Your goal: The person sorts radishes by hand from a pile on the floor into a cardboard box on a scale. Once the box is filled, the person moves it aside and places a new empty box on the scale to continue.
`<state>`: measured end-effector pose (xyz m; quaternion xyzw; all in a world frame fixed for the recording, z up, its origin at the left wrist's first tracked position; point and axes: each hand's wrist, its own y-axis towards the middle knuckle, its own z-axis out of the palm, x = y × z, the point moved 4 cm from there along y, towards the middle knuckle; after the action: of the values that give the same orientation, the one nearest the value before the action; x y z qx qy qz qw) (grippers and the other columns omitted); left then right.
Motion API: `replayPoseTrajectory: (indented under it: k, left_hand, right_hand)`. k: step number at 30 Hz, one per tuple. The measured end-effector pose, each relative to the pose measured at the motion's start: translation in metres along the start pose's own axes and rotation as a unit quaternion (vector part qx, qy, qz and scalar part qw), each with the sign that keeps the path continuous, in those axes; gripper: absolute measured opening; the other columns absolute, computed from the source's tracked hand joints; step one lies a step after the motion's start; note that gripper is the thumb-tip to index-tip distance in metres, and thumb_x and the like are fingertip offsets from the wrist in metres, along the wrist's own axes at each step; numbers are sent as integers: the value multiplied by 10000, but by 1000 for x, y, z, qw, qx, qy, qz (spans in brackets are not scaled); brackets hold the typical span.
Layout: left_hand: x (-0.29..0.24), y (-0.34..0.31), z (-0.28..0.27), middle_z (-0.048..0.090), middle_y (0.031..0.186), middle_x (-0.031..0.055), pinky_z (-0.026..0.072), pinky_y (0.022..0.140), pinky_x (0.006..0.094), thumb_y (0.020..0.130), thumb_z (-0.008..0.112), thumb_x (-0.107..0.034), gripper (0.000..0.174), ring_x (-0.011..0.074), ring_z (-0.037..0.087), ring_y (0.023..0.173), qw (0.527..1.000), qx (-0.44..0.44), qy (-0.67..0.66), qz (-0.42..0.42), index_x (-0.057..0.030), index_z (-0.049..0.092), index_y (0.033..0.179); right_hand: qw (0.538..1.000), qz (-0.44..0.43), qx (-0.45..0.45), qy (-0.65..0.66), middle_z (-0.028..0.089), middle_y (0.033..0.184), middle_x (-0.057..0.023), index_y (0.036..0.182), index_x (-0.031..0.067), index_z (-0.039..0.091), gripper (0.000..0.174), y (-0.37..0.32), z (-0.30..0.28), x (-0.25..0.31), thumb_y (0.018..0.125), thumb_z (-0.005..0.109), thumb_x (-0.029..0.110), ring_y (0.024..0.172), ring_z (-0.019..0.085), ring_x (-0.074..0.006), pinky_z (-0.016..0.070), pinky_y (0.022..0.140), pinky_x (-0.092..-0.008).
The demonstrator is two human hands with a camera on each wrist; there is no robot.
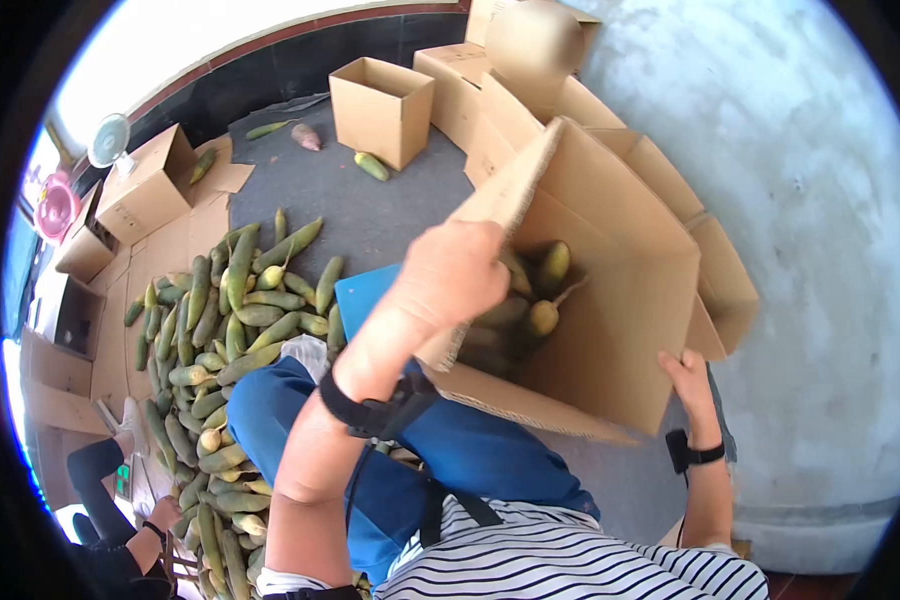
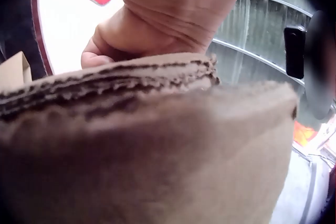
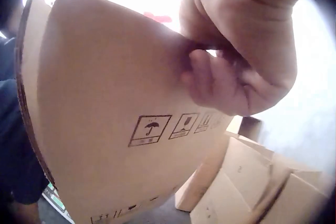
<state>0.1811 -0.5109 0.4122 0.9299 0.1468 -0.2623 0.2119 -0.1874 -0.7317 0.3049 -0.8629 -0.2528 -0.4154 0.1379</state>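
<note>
An open cardboard box is tilted over the person's knees with its mouth toward the head camera. Several green radishes lie inside it, one with a long thin root. The left hand grips the box's left top edge; in the left wrist view, its fingers curl over doubled corrugated cardboard. At the opposite wall, the right hand pinches the rim. In the right wrist view, the curled fingers hold the cardboard above printed umbrella and glass symbols.
A large heap of green radishes covers the floor on the left. Open boxes stand at the back and behind the held box. A small fan sits at the left. Another person's hand is beside the heap.
</note>
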Motion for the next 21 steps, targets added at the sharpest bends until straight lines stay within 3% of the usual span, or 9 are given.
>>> replayPoseTrajectory:
  k: [3,8,13,15,16,17,18,19,21]
  left_hand:
    - [-52,-13,54,623,767,236,507,733,495,733,566,-158,164,413,621,780,996,53,-26,67,-2,585,781]
    - [-120,-45,181,648,825,225,512,758,490,752,554,-148,180,407,636,831,972,187,-127,63,-7,624,840]
    - [-216,-82,308,652,881,245,507,760,501,742,534,-103,181,419,631,871,908,355,-187,121,-4,652,838]
    - [-237,-110,352,651,863,245,501,751,510,771,527,-100,170,419,631,860,882,395,-208,148,7,635,847]
    - [-246,-117,361,650,850,243,499,748,512,787,525,-110,178,418,632,855,865,415,-220,175,13,623,870]
    - [-256,-118,353,651,854,236,498,752,508,810,520,-134,200,417,631,855,851,431,-223,199,19,607,905]
    - [-263,-117,334,652,858,230,497,756,505,833,516,-158,225,416,630,855,837,448,-226,218,25,591,940]
    - [-264,-111,317,642,921,236,494,766,498,861,519,-202,263,410,623,880,827,466,-217,229,30,562,977]
    - [-247,-90,295,624,976,242,492,776,495,870,546,-234,275,402,614,912,836,467,-186,220,27,566,953]
  right_hand:
    - [996,45,-70,-25,521,594,26,774,-22,615,243,-75,-48,-42,855,637,205,570,482,-60,378,508,-273]
    - [973,148,-150,-91,567,606,9,783,-32,629,225,-200,-119,-83,850,616,182,577,520,-72,403,519,-278]
    - [930,262,-209,-150,606,642,-24,835,-25,656,204,-340,-186,-157,836,615,175,628,553,-86,433,563,-289]
    - [903,352,-215,-117,663,701,-121,887,-19,678,257,-393,-200,-196,814,647,225,669,637,-186,492,627,-343]
    - [897,364,-227,-111,663,701,-121,887,-19,678,257,-417,-196,-210,814,647,225,669,637,-186,492,627,-343]
    - [835,418,-171,-314,670,757,-168,902,-17,681,282,-438,-191,-226,813,648,249,721,657,-255,510,661,-385]
    - [733,451,-96,-500,676,813,-215,917,-14,684,308,-466,-183,-245,812,648,273,773,677,-325,528,696,-426]
    - [773,381,-188,-471,659,945,-246,968,-1,679,353,-518,-188,-282,820,640,316,849,653,-405,527,736,-495]
    - [661,596,-141,-434,655,997,-223,1052,36,657,302,-509,-208,-259,858,602,260,953,646,-361,518,788,-476]
